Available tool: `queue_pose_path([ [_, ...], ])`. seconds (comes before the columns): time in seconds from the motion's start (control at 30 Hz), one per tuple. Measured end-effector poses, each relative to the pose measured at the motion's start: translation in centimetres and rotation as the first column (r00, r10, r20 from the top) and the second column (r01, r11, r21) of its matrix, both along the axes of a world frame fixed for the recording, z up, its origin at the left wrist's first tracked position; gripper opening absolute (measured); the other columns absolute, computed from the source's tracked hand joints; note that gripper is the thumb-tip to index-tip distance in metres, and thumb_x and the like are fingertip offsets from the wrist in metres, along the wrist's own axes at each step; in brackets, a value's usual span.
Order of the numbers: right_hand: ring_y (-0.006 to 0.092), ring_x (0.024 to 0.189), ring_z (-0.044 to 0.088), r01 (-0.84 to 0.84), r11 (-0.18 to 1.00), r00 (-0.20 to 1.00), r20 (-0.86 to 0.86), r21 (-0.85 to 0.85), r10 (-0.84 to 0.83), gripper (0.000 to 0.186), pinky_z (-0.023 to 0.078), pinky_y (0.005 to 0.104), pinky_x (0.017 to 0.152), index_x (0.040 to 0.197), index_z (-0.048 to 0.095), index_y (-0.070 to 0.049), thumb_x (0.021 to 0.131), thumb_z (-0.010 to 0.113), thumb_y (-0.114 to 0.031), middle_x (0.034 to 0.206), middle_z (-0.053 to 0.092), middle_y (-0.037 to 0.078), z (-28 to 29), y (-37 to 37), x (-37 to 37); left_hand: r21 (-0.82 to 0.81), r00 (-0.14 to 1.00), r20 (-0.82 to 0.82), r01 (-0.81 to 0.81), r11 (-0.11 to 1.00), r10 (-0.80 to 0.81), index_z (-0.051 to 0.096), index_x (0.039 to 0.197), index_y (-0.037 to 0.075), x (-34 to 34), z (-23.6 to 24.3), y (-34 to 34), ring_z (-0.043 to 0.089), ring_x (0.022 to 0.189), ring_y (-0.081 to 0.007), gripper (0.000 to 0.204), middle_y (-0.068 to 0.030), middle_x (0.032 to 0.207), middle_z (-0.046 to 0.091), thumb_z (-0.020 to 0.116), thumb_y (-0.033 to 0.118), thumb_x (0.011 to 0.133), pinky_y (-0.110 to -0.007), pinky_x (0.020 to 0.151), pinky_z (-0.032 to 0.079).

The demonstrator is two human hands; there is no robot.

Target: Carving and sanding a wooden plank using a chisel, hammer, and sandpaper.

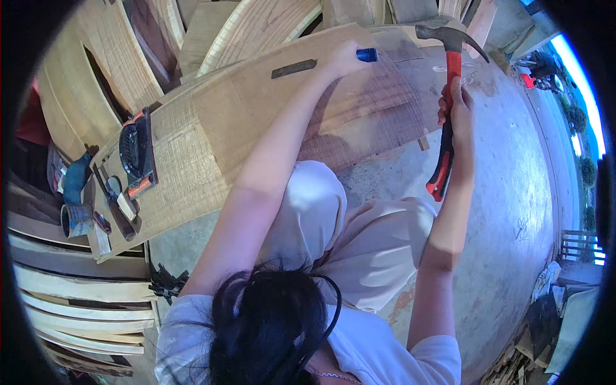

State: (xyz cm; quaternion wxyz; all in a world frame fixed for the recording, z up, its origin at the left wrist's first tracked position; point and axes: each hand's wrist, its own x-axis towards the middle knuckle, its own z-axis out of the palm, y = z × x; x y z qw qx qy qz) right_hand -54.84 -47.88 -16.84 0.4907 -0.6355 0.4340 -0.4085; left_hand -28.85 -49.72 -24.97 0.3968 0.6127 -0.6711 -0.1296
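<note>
My right hand (458, 110) is wrapped round the handle of a claw hammer (453, 54), which has a dark metal head and a red and black grip. The hammer is raised upright, its head up at the far right. My left hand (345, 61) rests low over a brown wooden board (250, 115) near its far edge, with fingers closed round a tool with a blue handle (367, 55). The tool's lower part is hidden by the hand. Left of that hand, a dark narrow strip (294, 68) shows on the board; whether it is a slot or a flat piece, I cannot tell.
A black and orange hand tool (136, 154) lies on the left part of the wood, near a roll of tape (76, 220) and a blue cloth-like item (77, 178). Curved planks (115, 48) lean behind, stacked slats (90, 314) lie lower left, and concrete floor (500, 192) spreads right.
</note>
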Motion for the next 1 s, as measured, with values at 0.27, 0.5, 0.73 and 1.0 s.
queue_pose_path([
  [0.27, 0.0091, 0.038, 0.039, 0.002, 0.999, 0.987, -0.161, 0.043, 0.005, 0.042, 0.033, 0.0238, 0.035, 0.073, 0.048, -0.008, 0.087, 0.043, -0.047, 0.053, 0.041, -0.002, -1.1, 1.0, 2.7, 0.083, 0.999, 0.029, -0.024, 0.996, 0.021, 0.059, 0.069, 0.004, -0.2, 0.8, 0.4, 0.054, 0.052, -0.0161, 0.031, -0.0072, 0.057, 0.057, 0.064, 0.035, 0.069, -0.031, 0.053, 0.042],
  [0.5, 0.0096, 0.038, 0.039, -0.049, 0.996, 0.997, 0.058, 0.08, 0.045, 0.043, 0.033, 0.024, 0.037, 0.071, 0.044, -0.009, 0.087, 0.041, -0.05, 0.052, 0.039, -0.001, -0.2, 0.1, 3.3, 0.006, 0.986, 0.012, -0.169, 0.986, 0.169, 0.065, 0.072, 0.009, 1.9, 0.8, 1.6, 0.059, 0.058, -0.0243, 0.034, -0.0118, 0.063, 0.06, 0.065, 0.042, 0.064, -0.036, 0.057, 0.046],
  [0.73, 0.0089, 0.037, 0.038, -0.175, 0.984, 0.943, -0.283, 0.019, 0.174, 0.043, 0.032, 0.0242, 0.035, 0.072, 0.047, -0.009, 0.088, 0.042, -0.048, 0.053, 0.041, -0.001, -1.3, 1.3, 6.4, -0.082, 0.969, -0.021, -0.246, 0.966, 0.245, 0.066, 0.07, 0.009, 3.7, 1.8, 3.8, 0.061, 0.064, -0.03, 0.034, -0.0151, 0.067, 0.062, 0.065, 0.041, 0.06, -0.039, 0.06, 0.048],
  [1.0, 0.0067, 0.038, 0.036, -0.059, 0.994, 0.997, 0.052, 0.088, 0.055, 0.037, 0.03, 0.021, 0.035, 0.074, 0.045, -0.011, 0.087, 0.045, -0.045, 0.053, 0.037, -0.003, -0.1, 1.3, 6.4, -0.013, 0.925, -0.04, -0.377, 0.926, 0.377, 0.067, 0.077, 0.012, 3.0, 3.7, 5.0, 0.061, 0.067, -0.0285, 0.035, -0.014, 0.072, 0.063, 0.068, 0.042, 0.059, -0.037, 0.061, 0.048],
])
